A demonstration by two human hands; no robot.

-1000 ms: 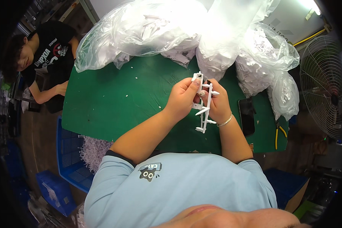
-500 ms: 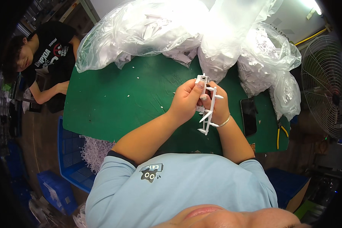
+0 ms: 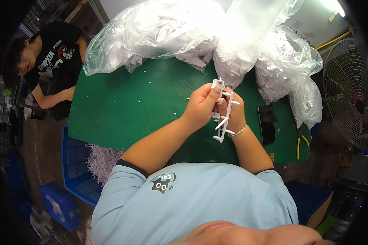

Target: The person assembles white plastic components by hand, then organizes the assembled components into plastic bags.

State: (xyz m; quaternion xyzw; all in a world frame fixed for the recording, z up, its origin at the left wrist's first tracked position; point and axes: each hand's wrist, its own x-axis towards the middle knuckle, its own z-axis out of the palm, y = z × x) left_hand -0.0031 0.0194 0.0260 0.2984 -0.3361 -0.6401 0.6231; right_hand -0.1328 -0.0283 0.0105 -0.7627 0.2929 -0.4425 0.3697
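Observation:
Both my hands meet over the green table (image 3: 122, 106), right of its middle. Between them is a white plastic moulded frame (image 3: 229, 107) with a long bar and several pointed side pegs, which hangs toward me. My left hand (image 3: 201, 105) is closed, its thumb pressed against a small white block (image 3: 218, 83) at the frame's far end. My right hand (image 3: 235, 111) is closed round the same piece from the other side, thumb bent inward. Its other fingers are partly hidden behind the frame.
Clear plastic bags (image 3: 151, 36) of white parts line the far side. A phone (image 3: 267, 124) and yellow-handled pliers (image 3: 298, 147) lie at right, near a standing fan (image 3: 349, 98). A blue crate (image 3: 75, 167) of thin white scraps stands lower left. A co-worker (image 3: 55, 61) sits at far left.
My hands and the white frame have barely moved; the grip looks the same. The whole view has shifted very slightly.

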